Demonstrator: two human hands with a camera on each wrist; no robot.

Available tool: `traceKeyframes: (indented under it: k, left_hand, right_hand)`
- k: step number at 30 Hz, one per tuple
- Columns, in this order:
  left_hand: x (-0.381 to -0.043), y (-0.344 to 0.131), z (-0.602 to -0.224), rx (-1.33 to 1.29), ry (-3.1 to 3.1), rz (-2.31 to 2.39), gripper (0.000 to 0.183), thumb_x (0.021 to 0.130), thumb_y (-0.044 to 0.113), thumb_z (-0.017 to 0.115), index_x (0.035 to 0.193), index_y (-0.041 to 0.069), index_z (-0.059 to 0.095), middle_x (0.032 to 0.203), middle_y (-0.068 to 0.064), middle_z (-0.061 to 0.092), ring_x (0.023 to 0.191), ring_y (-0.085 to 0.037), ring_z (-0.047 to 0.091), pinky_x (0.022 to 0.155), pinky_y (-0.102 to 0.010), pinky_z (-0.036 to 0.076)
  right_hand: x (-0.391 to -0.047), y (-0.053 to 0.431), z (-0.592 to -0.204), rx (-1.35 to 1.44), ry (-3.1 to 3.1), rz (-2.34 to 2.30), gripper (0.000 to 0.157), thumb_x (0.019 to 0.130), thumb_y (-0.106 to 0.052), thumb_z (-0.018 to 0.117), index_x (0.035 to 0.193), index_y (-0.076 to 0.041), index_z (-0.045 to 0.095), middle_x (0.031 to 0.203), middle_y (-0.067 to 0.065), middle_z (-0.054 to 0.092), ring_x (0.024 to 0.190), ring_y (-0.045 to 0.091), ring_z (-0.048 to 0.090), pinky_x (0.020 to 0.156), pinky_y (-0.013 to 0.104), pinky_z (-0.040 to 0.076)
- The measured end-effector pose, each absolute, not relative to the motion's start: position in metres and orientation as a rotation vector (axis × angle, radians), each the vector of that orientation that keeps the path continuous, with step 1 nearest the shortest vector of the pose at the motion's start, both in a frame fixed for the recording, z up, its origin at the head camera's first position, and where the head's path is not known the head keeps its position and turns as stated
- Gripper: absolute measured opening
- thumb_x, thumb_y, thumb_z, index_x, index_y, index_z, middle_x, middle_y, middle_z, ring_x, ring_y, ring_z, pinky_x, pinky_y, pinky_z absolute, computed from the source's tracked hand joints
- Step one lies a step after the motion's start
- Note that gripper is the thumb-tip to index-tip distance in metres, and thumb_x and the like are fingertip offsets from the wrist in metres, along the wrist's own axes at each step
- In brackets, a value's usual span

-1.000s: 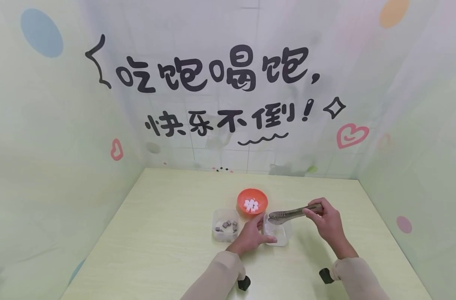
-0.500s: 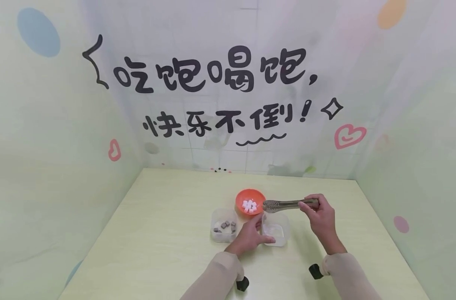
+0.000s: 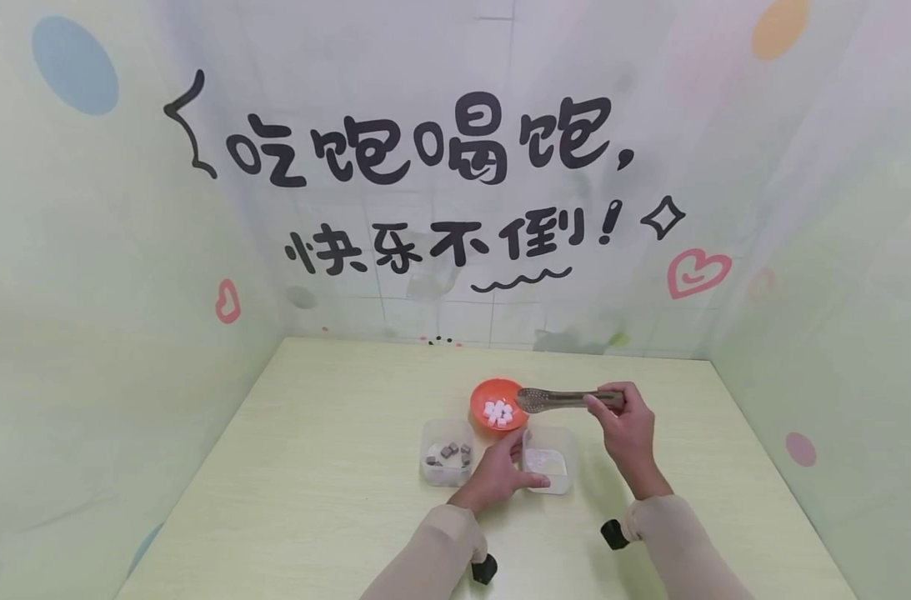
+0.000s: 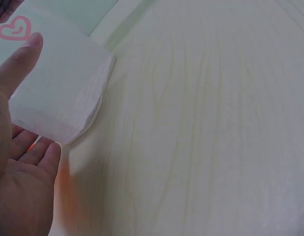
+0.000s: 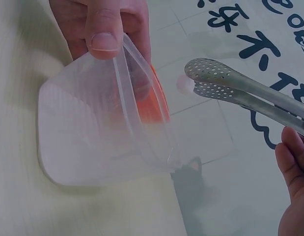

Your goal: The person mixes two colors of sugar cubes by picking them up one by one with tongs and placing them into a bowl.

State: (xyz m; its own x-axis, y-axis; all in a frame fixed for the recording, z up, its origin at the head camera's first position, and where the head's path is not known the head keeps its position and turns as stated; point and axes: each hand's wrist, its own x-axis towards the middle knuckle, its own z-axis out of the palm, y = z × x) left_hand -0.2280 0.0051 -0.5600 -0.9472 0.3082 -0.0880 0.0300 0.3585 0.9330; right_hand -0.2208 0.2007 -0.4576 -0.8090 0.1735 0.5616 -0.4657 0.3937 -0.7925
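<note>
My left hand [image 3: 498, 477] grips the near left side of a clear plastic container [image 3: 558, 479], thumb on one face and fingers behind it. In the right wrist view the container [image 5: 88, 128] stands on the table, and no pieces show inside. My right hand [image 3: 626, 425] holds metal tongs [image 3: 563, 400] with perforated tips, roughly level. In the head view the tips overlap the right rim of an orange bowl [image 3: 479, 423] with several white cubes [image 3: 498, 412]. Seen from the right wrist, a small pale piece [image 5: 184, 85] shows at the tips of the tongs [image 5: 250, 93].
A second clear container [image 3: 432, 477] with several grey-brown cubes [image 3: 451, 450] stands left of my left hand. The pale wooden table [image 3: 335, 467] ends at a printed wall [image 3: 395, 317] behind, with side walls at left and right.
My right hand has moved left and away from me, carrying the tongs from over the clear container to the orange bowl's right rim. My left hand keeps its hold on the container.
</note>
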Motion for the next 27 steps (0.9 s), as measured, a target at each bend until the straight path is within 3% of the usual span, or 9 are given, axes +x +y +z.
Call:
traceKeyframes:
  k: [12, 19, 27]
  left_hand:
    - [-0.228, 0.006, -0.56, 0.29, 2.386, 1.62, 0.095, 0.071, 0.03, 0.088, 0.15, 0.013, 0.038, 0.145, -0.005, 0.048, 0.129, -0.024, 0.049, 0.106, -0.04, 0.042]
    - [-0.228, 0.006, -0.563, 0.303, 2.379, 1.632, 0.094, 0.071, 0.029, 0.088, 0.149, 0.011, 0.038, 0.144, -0.006, 0.049, 0.128, -0.025, 0.049, 0.105, -0.04, 0.043]
    - [-0.228, 0.006, -0.562, 0.326, 2.364, 1.662, 0.096, 0.07, 0.027, 0.089, 0.149, 0.008, 0.037, 0.146, -0.007, 0.047, 0.128, -0.025, 0.05, 0.105, -0.038, 0.043]
  right_hand:
    - [-0.226, 0.184, -0.452, 0.245, -2.061, 1.388, 0.025, 0.08, 0.006, 0.075, 0.097, 0.013, 0.058, 0.079, 0.022, 0.068, 0.067, 0.002, 0.059, 0.057, 0.009, 0.043]
    - [-0.245, 0.189, -0.481, 0.238, -2.031, 1.41, 0.028, 0.078, 0.004, 0.078, 0.099, 0.01, 0.059, 0.08, 0.019, 0.069, 0.066, 0.0, 0.055, 0.054, 0.011, 0.04]
    - [-0.246, 0.192, -0.487, 0.266, -2.005, 1.434, 0.029, 0.079, 0.001, 0.078, 0.1, 0.008, 0.059, 0.081, 0.019, 0.069, 0.069, -0.003, 0.058, 0.06, 0.009, 0.044]
